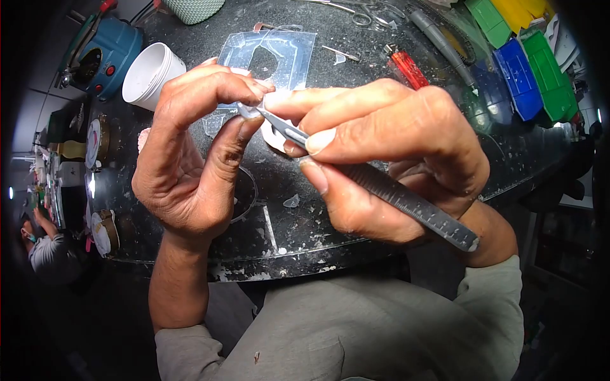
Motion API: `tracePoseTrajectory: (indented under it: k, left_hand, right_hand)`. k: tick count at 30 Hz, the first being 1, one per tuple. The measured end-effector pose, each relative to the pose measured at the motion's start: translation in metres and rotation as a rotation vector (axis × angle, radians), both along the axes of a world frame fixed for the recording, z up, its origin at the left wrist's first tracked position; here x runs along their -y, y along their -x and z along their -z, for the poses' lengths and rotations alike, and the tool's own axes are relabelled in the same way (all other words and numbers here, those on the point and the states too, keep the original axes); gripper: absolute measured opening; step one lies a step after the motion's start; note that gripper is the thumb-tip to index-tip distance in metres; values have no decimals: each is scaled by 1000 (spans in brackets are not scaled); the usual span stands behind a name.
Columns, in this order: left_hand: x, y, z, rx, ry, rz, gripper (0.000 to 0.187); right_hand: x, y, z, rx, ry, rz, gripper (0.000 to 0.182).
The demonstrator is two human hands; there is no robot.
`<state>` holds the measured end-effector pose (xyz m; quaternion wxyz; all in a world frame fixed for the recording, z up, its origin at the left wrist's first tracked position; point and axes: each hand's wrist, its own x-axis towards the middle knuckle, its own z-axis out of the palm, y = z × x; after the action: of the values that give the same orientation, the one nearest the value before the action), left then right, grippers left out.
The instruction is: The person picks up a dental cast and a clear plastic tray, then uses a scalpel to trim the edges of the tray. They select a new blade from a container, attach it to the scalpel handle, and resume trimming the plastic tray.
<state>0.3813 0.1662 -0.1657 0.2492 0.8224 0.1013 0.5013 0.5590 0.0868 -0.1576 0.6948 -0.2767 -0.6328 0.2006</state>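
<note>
My left hand [184,159] pinches a small clear plastic piece [248,111] between thumb and fingertips. Held like a pen, a scalpel [413,206] with ruler marks on its flat metal handle lies in my right hand [400,133]. Its blade end meets the plastic piece, and my right fingertips are close to those of the left. Fingers partly hide the blade and the piece's outline. Behind the hands lies a clear plastic sheet [297,57] with a ragged hole. Under the right fingers, a whitish object [273,138] is mostly covered.
A white tub [151,76] and a blue machine [114,54] stand left. Toward the back right are a red lighter [408,68], a corded handpiece [441,46] and scissors [361,19]. Blue [518,79] and green bins [549,76] line the right. Another person [54,254] sits far left.
</note>
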Motion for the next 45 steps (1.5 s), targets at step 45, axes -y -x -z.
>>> tracePoseTrajectory:
  k: [45]
  left_hand:
    - [-1, 4, -9, -128, -162, -130, 21]
  right_hand:
    - [-5, -8, 2, 103, -59, -27, 16]
